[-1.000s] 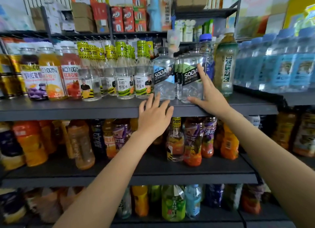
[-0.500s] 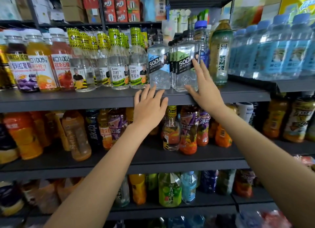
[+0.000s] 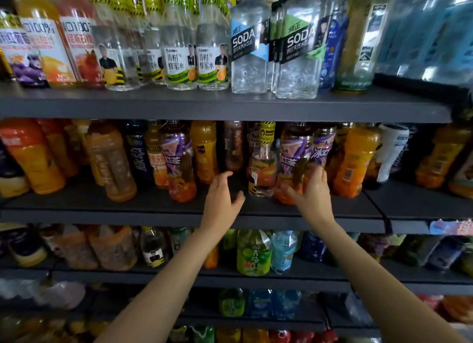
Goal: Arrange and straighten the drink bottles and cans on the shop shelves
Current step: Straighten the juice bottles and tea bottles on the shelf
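At the middle dark metal shelf (image 3: 332, 209), the left hand (image 3: 222, 198) hovers with fingers loosely spread, holding nothing. The right hand (image 3: 313, 195) lies with straight fingers against a purple-labelled orange tea bottle (image 3: 294, 160). Between the hands stands a clear bottle with a yellow-and-black striped cap (image 3: 263, 168). Above, two clear square SODA bottles (image 3: 249, 48) stand upright.

Top shelf (image 3: 230, 107): two soda bottles (image 3: 249, 43) stand side by side, right of a row of honey-water bottles (image 3: 197, 53). Shelf below (image 3: 179, 209): a clear bottle (image 3: 262, 163) stands between the left hand (image 3: 221, 198) and right hand (image 3: 313, 192); iced-tea bottles (image 3: 294, 158) stand just right of it. Lower shelves hold further bottles.
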